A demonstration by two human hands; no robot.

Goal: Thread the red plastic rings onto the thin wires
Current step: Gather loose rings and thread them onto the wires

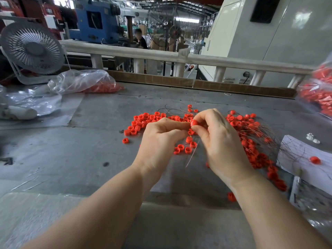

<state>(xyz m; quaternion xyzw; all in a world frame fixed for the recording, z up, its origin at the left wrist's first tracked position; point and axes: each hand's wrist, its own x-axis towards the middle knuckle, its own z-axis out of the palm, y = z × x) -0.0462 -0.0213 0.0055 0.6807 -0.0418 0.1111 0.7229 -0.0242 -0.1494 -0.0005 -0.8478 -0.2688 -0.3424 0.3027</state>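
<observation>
Both hands meet above the grey table [93, 159]: the left hand [159, 139] and right hand [218, 141] together pinch one red ring [194, 122], each grip closed on it. One thin wire [192, 155] slants below. Dozens of loose rings [143, 121] (too many to count) lie scattered beneath, beside two bags [84, 81] of more.

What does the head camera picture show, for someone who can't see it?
Two hands, left hand and right hand, pinch one red ring above a grey table scattered with red rings and thin wires.
</observation>
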